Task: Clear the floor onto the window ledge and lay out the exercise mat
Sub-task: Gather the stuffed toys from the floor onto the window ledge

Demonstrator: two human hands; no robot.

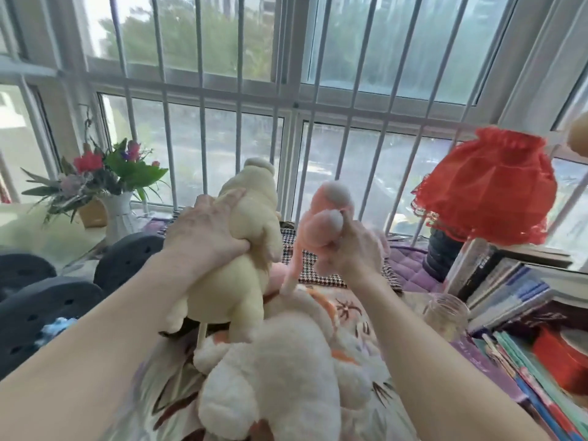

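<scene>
My left hand grips a pale yellow plush toy by its back, holding it upright above the window ledge. My right hand holds a pink plush toy with grey-white rounded ends; a thin pink strip hangs down from it. Below both hands a large white plush toy lies on a patterned blanket covering the ledge. No exercise mat is in view.
A white vase of flowers stands at the left by dark dumbbell plates. At the right are a red frilly lamp, a glass jar and stacked books. Window bars close the back.
</scene>
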